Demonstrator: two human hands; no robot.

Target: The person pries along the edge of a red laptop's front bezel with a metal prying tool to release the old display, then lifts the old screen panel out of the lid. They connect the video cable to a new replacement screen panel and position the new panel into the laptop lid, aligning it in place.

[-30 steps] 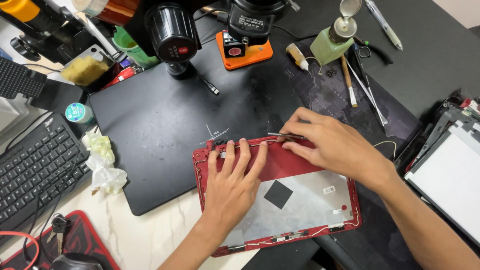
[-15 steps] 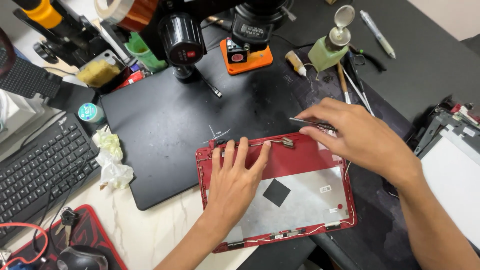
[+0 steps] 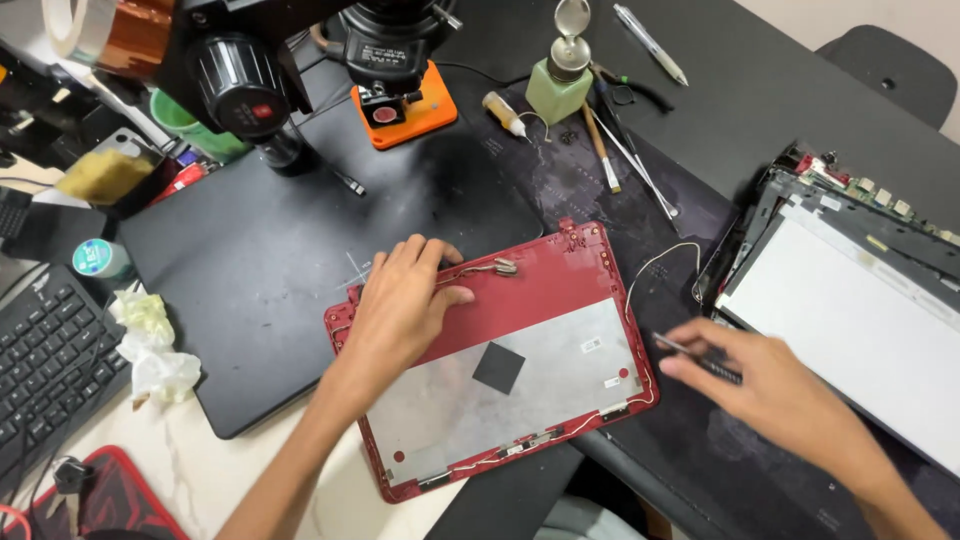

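Observation:
A red laptop lid shell (image 3: pixel 560 290) lies inside-up on the dark mat, with a silver foil sheet and a small black square on it. My left hand (image 3: pixel 400 305) presses flat on its upper left part, fingers spread next to a thin wire and metal tab (image 3: pixel 497 267). My right hand (image 3: pixel 770 385) hovers to the right of the shell, pinching thin metal tweezers (image 3: pixel 672 344) whose tip points toward the shell's right edge. A white wire (image 3: pixel 660 262) trails off the shell's right side.
A removed screen panel (image 3: pixel 850 310) lies at the right. A microscope (image 3: pixel 390 40), an orange stand base (image 3: pixel 405 105), a green dispenser bottle (image 3: pixel 560 85), brushes and a pen sit at the back. A keyboard (image 3: pixel 40 370) and crumpled tissues (image 3: pixel 150 345) are at left.
My right hand has left the shell's top edge and swung down to the right, now beside the shell with the tweezers. My left hand stays pressed on the shell.

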